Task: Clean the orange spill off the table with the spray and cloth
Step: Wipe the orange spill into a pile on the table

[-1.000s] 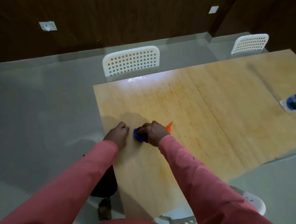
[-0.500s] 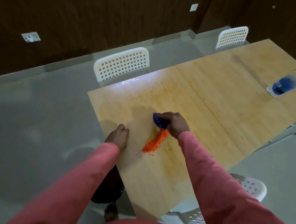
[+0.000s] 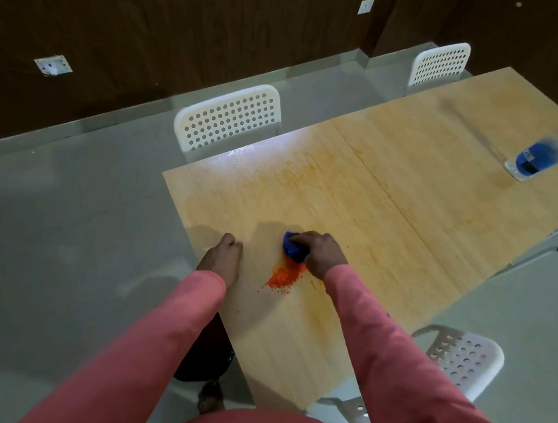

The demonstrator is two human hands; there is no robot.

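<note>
On the wooden table point(image 3: 392, 202) lies a small heap of orange crumbs, the orange spill point(image 3: 284, 277), near the left end. My right hand point(image 3: 321, 253) grips a bunched blue cloth point(image 3: 292, 249) and presses it on the table at the heap's far edge. Faint orange smears run across the wood beyond it. My left hand point(image 3: 223, 257) rests at the table's left edge with its fingers curled, holding nothing. The spray bottle point(image 3: 545, 153), clear with blue liquid, stands far right on the table, blurred.
White perforated chairs stand at the far side point(image 3: 228, 120), at the far right point(image 3: 439, 64) and at the near right point(image 3: 462, 358). A dark bag point(image 3: 204, 355) sits on the grey floor under the table's left edge.
My right hand with the cloth swept from beside my left hand away to the right, baring the orange heap, then came back a little to its far edge. My left hand stayed put.
</note>
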